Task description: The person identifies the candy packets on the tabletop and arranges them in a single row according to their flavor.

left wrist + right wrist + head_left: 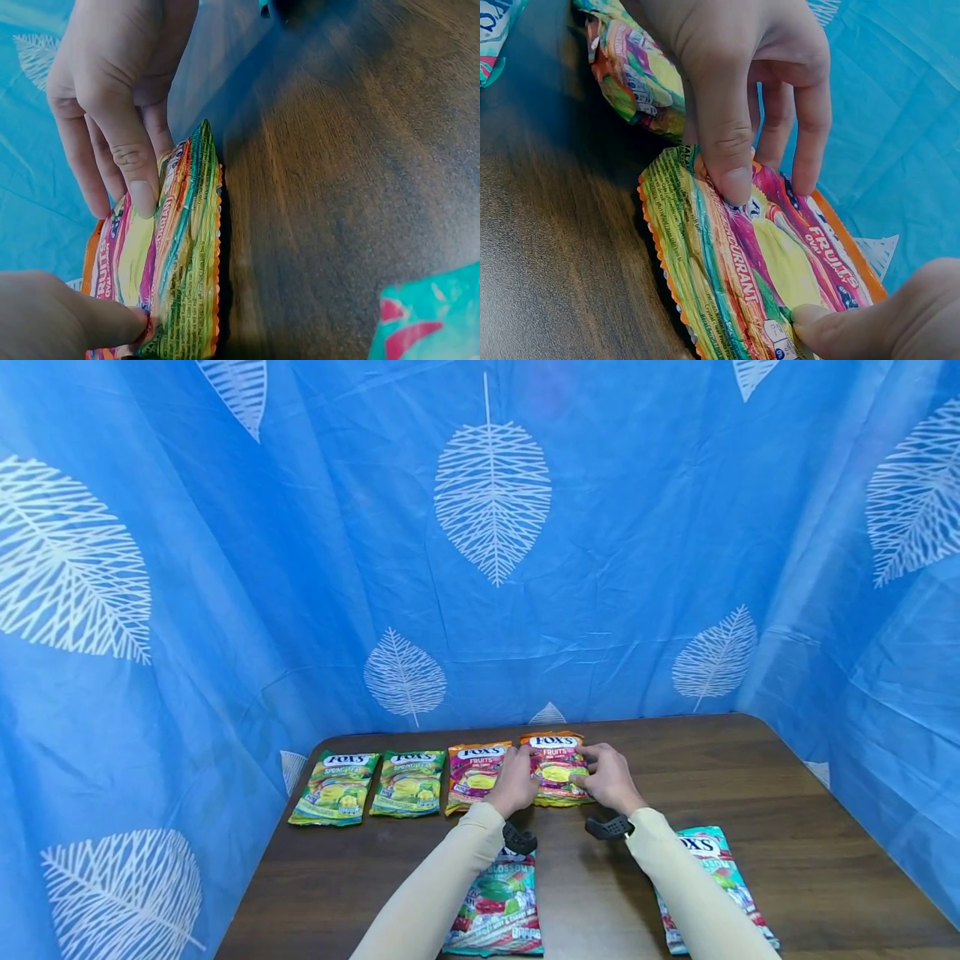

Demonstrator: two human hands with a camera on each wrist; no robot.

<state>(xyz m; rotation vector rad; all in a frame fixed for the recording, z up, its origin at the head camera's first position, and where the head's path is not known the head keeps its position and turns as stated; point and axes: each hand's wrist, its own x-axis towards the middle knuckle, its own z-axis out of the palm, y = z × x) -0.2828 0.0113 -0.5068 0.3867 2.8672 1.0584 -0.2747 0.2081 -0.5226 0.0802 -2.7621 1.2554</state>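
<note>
An orange-and-purple Fox's Fruits candy bag (555, 770) lies at the back of the table, between both hands. At its left side, my left hand (516, 783) reaches down with fairly straight fingers. From the right, my right hand (609, 778) touches it with thumb and fingertips spread. In the right wrist view, the left thumb presses into the wrinkled wrapper (780, 262), and the right thumb (840, 326) rests lower on it. The left wrist view has the right hand (120, 97) above, its fingertips on the bag.
A second Fruits bag (477, 772) lies just left, partly behind the left hand. Two green Spring Tea bags (335, 789) continue the row leftward. Nearer are teal Fox's bags, one (497, 906) by the left forearm, another (712, 868) under the right. A blue leaf-patterned curtain (600, 568) borders the brown table (817, 860).
</note>
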